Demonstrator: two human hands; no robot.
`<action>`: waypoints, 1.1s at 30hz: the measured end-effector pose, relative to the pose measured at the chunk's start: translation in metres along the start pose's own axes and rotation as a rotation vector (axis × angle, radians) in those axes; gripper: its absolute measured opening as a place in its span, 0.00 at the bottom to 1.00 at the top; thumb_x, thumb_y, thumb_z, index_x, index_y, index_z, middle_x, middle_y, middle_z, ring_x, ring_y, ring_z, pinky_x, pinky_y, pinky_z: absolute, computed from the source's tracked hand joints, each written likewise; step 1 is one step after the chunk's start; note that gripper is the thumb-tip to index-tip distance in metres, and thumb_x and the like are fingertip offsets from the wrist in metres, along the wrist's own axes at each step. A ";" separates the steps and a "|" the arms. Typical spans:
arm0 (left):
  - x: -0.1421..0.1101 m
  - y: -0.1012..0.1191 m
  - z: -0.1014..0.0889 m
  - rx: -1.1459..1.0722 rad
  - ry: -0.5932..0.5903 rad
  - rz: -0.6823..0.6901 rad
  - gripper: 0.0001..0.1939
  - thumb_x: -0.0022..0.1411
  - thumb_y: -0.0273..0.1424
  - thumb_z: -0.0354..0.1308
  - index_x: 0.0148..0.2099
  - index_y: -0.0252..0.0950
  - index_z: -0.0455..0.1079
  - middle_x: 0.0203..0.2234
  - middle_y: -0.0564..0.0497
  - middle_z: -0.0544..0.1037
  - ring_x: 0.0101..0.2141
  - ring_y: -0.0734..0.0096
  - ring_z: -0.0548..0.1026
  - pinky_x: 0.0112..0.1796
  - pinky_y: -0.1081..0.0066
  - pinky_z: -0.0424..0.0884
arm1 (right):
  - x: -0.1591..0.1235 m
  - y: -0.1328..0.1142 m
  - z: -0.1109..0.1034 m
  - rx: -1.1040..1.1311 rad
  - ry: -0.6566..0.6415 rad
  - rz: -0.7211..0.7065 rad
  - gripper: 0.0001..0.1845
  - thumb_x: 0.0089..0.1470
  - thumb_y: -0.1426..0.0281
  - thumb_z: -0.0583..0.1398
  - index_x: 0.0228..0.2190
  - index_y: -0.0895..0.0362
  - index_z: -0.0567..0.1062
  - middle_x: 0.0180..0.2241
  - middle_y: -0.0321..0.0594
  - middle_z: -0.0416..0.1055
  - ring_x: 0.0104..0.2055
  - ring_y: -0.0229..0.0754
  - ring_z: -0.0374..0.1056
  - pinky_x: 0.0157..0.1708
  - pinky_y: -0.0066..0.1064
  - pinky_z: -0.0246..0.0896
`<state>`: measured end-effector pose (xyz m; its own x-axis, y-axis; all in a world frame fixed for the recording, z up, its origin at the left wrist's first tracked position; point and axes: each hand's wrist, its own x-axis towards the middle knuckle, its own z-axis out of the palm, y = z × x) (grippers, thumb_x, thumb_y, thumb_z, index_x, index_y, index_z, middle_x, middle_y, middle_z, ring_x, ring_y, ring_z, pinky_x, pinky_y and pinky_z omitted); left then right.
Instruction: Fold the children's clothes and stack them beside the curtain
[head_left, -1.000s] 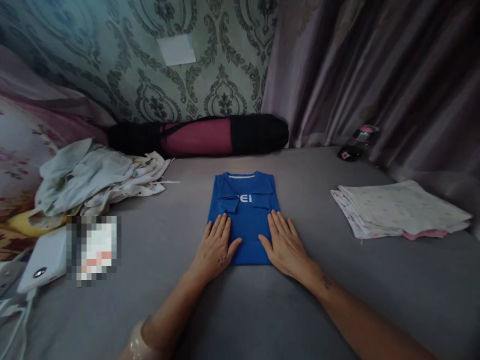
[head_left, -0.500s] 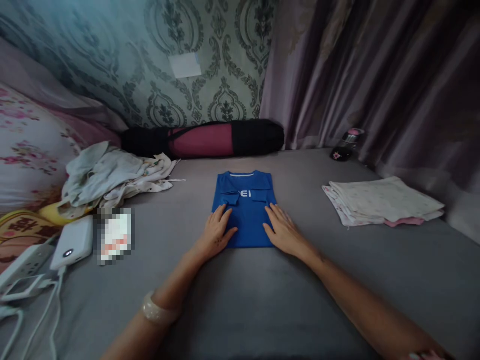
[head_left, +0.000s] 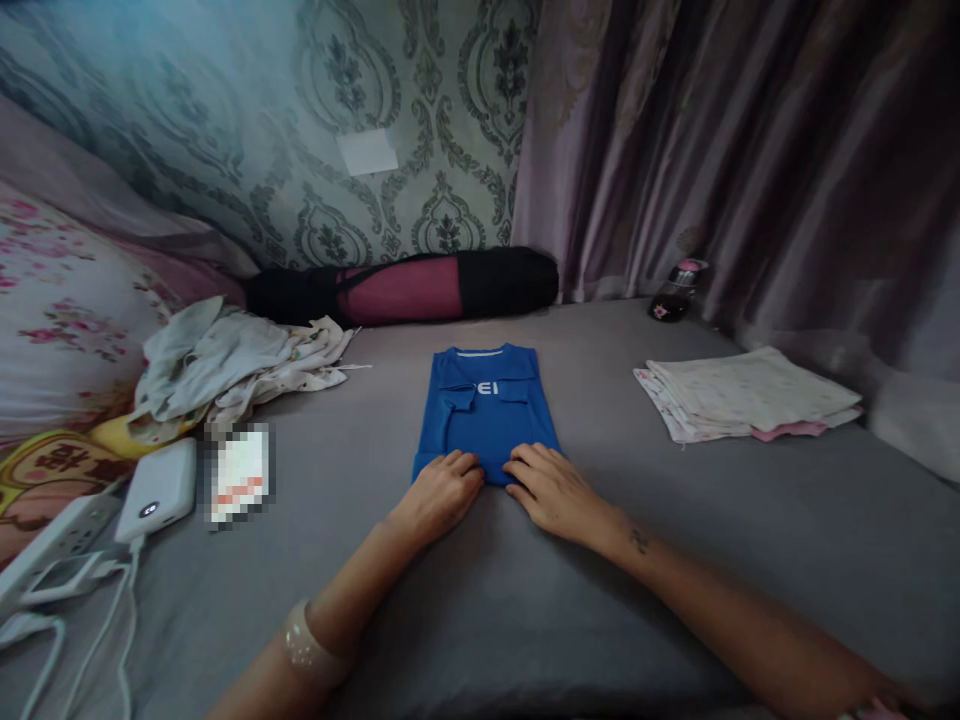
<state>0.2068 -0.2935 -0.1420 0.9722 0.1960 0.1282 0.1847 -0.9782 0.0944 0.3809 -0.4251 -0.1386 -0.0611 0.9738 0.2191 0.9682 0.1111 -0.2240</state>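
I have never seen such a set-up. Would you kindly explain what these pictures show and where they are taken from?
No robot is here: the left hand and right hand are a person's own, bare. One camera, worn on the head and looking forward and down, gives every picture. On the grey surface lies a folded blue garment; both hands have their fingers at its near edge, but whether they grip it is hidden. To the left are crumpled cloths; to the right, folded cloths.

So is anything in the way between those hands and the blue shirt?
Nothing visible is: the left hand and the right hand both touch the blue shirt at its near edge. The crumpled cloths and the folded stack lie off to either side, apart from it.
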 end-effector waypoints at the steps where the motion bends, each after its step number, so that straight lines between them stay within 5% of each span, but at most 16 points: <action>1: 0.001 0.000 0.000 0.022 -0.007 0.005 0.15 0.70 0.30 0.42 0.41 0.34 0.71 0.38 0.44 0.74 0.39 0.63 0.72 0.41 0.64 0.70 | 0.001 0.000 0.000 -0.007 0.002 0.003 0.11 0.61 0.68 0.56 0.43 0.57 0.75 0.42 0.43 0.69 0.44 0.44 0.63 0.47 0.37 0.60; 8: 0.010 -0.007 0.000 -0.015 0.067 -0.060 0.14 0.71 0.31 0.40 0.39 0.35 0.67 0.32 0.48 0.74 0.36 0.67 0.73 0.40 0.68 0.70 | 0.004 0.009 0.004 -0.103 0.054 0.060 0.15 0.60 0.77 0.52 0.45 0.57 0.74 0.41 0.45 0.69 0.44 0.45 0.64 0.43 0.37 0.62; 15: -0.021 -0.027 0.000 0.083 0.110 -0.012 0.13 0.69 0.31 0.45 0.52 0.36 0.65 0.45 0.43 0.75 0.45 0.60 0.73 0.45 0.61 0.71 | -0.021 0.044 0.014 -0.060 0.062 0.110 0.34 0.52 0.87 0.46 0.57 0.57 0.67 0.58 0.47 0.64 0.60 0.45 0.60 0.56 0.43 0.59; 22: -0.041 -0.057 0.002 0.019 0.162 -0.100 0.19 0.67 0.26 0.43 0.54 0.38 0.69 0.48 0.45 0.77 0.49 0.63 0.74 0.49 0.61 0.72 | -0.026 0.056 0.017 0.039 0.044 0.081 0.40 0.47 0.88 0.44 0.61 0.58 0.62 0.60 0.47 0.62 0.62 0.42 0.58 0.60 0.43 0.57; 28: -0.042 -0.065 -0.008 -0.130 0.116 -0.052 0.24 0.64 0.24 0.43 0.60 0.41 0.65 0.52 0.49 0.75 0.51 0.68 0.74 0.51 0.66 0.71 | -0.023 0.063 -0.002 0.042 -0.019 -0.008 0.42 0.44 0.89 0.46 0.60 0.55 0.63 0.59 0.43 0.64 0.60 0.41 0.60 0.60 0.42 0.58; 33: -0.049 -0.045 -0.038 -0.130 0.033 -0.033 0.23 0.65 0.25 0.43 0.58 0.41 0.66 0.47 0.48 0.78 0.47 0.66 0.76 0.46 0.67 0.74 | -0.036 0.053 -0.033 0.067 -0.088 0.008 0.39 0.48 0.87 0.46 0.59 0.53 0.65 0.58 0.39 0.65 0.59 0.41 0.62 0.59 0.40 0.59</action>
<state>0.1453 -0.2561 -0.1151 0.9602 0.2325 0.1546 0.1946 -0.9544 0.2263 0.4426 -0.4603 -0.1267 -0.0772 0.9881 0.1333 0.9506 0.1132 -0.2889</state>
